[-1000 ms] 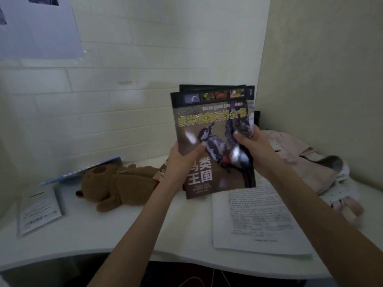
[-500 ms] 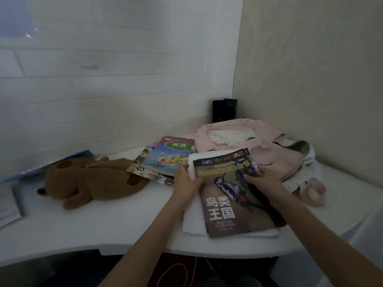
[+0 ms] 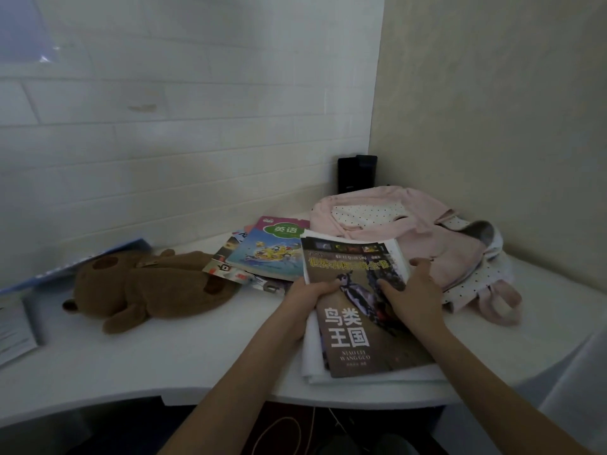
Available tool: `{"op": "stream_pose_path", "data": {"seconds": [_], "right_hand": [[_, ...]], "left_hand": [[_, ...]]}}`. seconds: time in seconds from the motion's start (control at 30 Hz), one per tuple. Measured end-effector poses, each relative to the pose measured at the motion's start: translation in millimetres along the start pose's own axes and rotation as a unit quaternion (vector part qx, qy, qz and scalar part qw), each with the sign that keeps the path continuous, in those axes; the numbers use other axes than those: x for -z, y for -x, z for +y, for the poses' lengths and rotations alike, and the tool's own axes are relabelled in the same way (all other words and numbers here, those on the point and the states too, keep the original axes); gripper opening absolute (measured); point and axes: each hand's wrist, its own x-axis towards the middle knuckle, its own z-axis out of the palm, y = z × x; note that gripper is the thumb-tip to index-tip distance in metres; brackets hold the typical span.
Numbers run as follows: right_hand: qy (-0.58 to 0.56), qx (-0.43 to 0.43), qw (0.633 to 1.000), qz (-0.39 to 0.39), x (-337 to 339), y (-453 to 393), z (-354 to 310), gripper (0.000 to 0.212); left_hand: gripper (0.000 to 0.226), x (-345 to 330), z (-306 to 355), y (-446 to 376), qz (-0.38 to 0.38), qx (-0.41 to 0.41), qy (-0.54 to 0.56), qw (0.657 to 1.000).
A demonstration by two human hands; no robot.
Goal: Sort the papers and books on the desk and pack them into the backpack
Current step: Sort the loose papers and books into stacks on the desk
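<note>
A dark bird book point(image 3: 353, 330) lies on top of a stack of white papers point(image 3: 312, 366) at the desk's front right. My left hand point(image 3: 307, 295) grips the stack's left edge, thumb on the cover. My right hand point(image 3: 412, 297) lies flat on the cover, fingers spread toward the stack's right edge. The pink backpack point(image 3: 427, 238) with its dotted white lining lies just behind the stack. To the left, a colourful textbook point(image 3: 269, 252) sits fanned over other thin books point(image 3: 226, 267).
A brown plush bear point(image 3: 144, 287) lies left of centre on the white desk point(image 3: 147, 356). A blue folder point(image 3: 75, 262) and a printed sheet point(image 3: 13, 326) sit at the far left. A black box point(image 3: 356, 174) stands in the back corner. Cables hang below the desk edge.
The bird book, held upright in the air a second ago, has come down onto the papers on the desk. Both hands stay on it, and the view has tilted down.
</note>
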Motion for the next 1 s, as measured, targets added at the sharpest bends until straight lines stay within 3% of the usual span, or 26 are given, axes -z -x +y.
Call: {"op": "stream_pose_path", "data": {"seconds": [0.1, 0.17, 0.27, 0.33, 0.4, 0.5, 0.53, 0.67, 0.77, 0.87, 1.0], "right_hand": [[-0.212, -0.059, 0.974, -0.043, 20, -11, -11, 0.076], [-0.388, -0.041, 0.914, -0.107, 40, -19, -27, 0.081], [-0.461, 0.025, 0.86, -0.219, 61, -22, -52, 0.074], [-0.465, 0.046, 0.847, -0.253, 61, -15, -59, 0.062], [-0.427, 0.057, 0.856, -0.285, 52, -4, -54, 0.05], [-0.399, 0.027, 0.86, -0.318, 37, 10, -41, 0.075], [-0.403, 0.02, 0.862, -0.306, 35, 10, -39, 0.075], [-0.374, 0.031, 0.892, -0.252, 40, 5, -49, 0.023], [-0.312, 0.052, 0.923, -0.219, 40, 0, -50, 0.006], [-0.289, 0.037, 0.94, -0.175, 44, -16, -45, 0.022], [-0.304, 0.01, 0.942, -0.142, 56, -38, -32, 0.035]], "left_hand": [[0.023, 6, 20, 3, -0.017, -0.087, -0.026, 0.996], [0.024, 12, 43, 10, -0.024, -0.15, -0.038, 0.988], [0.021, 20, 73, 20, -0.002, -0.199, -0.082, 0.977], [0.025, 26, 74, 23, 0.015, -0.205, -0.094, 0.974], [0.028, 36, 59, 24, 0.033, -0.186, -0.103, 0.977], [0.031, 45, 35, 26, 0.025, -0.154, -0.104, 0.982], [0.032, 45, 33, 26, 0.025, -0.157, -0.098, 0.982], [0.025, 36, 38, 29, 0.024, -0.208, -0.075, 0.975], [0.014, 25, 42, 32, 0.057, -0.241, -0.128, 0.96], [0.018, 15, 53, 25, 0.069, -0.231, -0.22, 0.945], [0.035, 8, 60, 7, 0.064, -0.168, -0.246, 0.952]]}}
